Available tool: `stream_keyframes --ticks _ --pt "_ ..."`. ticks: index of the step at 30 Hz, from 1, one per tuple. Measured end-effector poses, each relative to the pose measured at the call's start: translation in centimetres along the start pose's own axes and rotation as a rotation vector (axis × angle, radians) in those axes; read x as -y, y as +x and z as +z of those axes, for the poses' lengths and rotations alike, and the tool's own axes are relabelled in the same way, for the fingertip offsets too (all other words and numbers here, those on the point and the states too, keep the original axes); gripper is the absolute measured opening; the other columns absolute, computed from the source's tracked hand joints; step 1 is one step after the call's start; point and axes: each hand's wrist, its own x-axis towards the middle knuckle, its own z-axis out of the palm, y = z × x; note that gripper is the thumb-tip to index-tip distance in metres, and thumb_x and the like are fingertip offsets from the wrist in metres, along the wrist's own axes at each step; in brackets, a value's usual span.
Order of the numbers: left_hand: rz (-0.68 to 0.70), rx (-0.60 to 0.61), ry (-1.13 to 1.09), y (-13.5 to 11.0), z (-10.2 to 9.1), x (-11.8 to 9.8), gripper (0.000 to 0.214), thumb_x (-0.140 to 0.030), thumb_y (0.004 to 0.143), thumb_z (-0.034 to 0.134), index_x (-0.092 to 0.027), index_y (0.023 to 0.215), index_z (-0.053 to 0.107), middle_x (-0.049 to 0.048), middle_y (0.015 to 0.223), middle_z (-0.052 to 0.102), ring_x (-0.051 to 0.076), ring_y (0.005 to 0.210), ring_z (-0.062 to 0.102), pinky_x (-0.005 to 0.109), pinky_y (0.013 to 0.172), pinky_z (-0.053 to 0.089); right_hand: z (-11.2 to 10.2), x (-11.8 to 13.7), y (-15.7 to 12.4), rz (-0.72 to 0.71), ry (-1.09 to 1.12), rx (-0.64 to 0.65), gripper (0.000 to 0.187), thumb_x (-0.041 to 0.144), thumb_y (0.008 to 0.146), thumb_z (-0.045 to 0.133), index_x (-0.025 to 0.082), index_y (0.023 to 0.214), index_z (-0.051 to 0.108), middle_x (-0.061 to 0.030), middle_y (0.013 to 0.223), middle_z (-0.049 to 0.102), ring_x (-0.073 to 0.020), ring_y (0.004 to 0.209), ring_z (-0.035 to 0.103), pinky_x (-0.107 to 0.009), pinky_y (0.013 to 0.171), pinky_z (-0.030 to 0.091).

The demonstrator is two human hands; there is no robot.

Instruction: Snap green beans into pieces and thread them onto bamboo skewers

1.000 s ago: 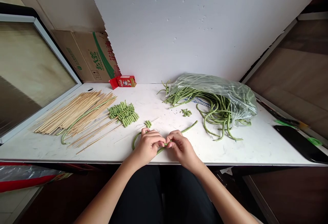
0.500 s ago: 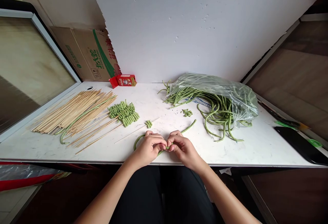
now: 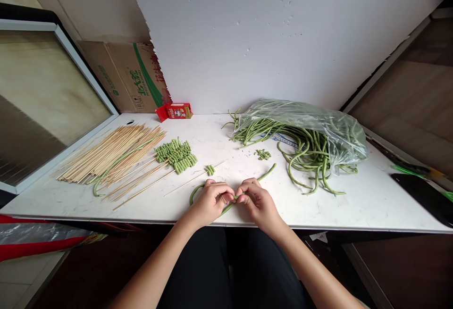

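Note:
Near the table's front edge, my left hand (image 3: 214, 200) and my right hand (image 3: 255, 199) pinch one long green bean (image 3: 268, 171) between their fingertips, side by side. One end of the bean sticks out past my right hand, and a loop of it curves round behind my left. Just beyond my hands lies a thin skewer (image 3: 187, 183) with a few short bean pieces (image 3: 210, 170) on it. Farther left, skewers filled with cut bean pieces (image 3: 176, 154) lie in a row beside a pile of bare bamboo skewers (image 3: 106, 154), with a single long bean across them.
A clear plastic bag (image 3: 339, 129) spills long beans (image 3: 300, 148) at the back right. Small bean ends (image 3: 263, 154) lie before it. A red box (image 3: 180, 111) stands by the back wall; a black phone-like slab (image 3: 423, 198) lies at the right.
The whole view has shifted slightly, so things on the table appear a little farther right. Both hands keep their pinch on the bean, with their fingertips now slightly farther apart.

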Motion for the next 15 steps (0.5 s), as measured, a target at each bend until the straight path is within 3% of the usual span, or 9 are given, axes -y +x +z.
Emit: stream_keyframes --ticks 5,9,15 --pt "0.026 -0.094 0.050 0.1 0.3 0.6 0.034 -0.037 0.110 0.051 -0.021 0.086 0.069 0.0010 0.085 0.075 0.017 0.082 0.067 0.037 0.092 0.041 0.1 0.4 -0.1 -0.175 -0.184 -0.071 0.005 0.029 0.101 0.070 0.028 0.103 0.074 -0.0073 0.091 0.073 -0.0284 0.095 0.061 -0.045 0.083 0.054" --pt "0.025 -0.136 0.094 0.1 0.6 0.6 0.035 -0.036 0.111 0.048 -0.021 0.086 0.067 0.0006 0.084 0.074 0.017 0.081 0.067 0.037 0.090 0.041 -0.1 0.9 -0.1 -0.319 -0.272 -0.094 0.017 0.020 0.099 0.070 0.029 0.112 0.076 -0.0064 0.091 0.074 -0.0276 0.090 0.062 -0.045 0.080 0.054" --pt "0.077 -0.102 0.090 0.1 0.6 0.1 0.034 -0.041 0.109 0.054 -0.023 0.087 0.072 -0.0021 0.081 0.076 0.014 0.072 0.064 0.036 0.091 0.039 -0.5 1.4 0.0 -0.335 -0.319 -0.115 0.015 0.016 0.098 0.066 0.028 0.102 0.074 -0.0061 0.087 0.073 -0.0287 0.091 0.060 -0.047 0.080 0.053"
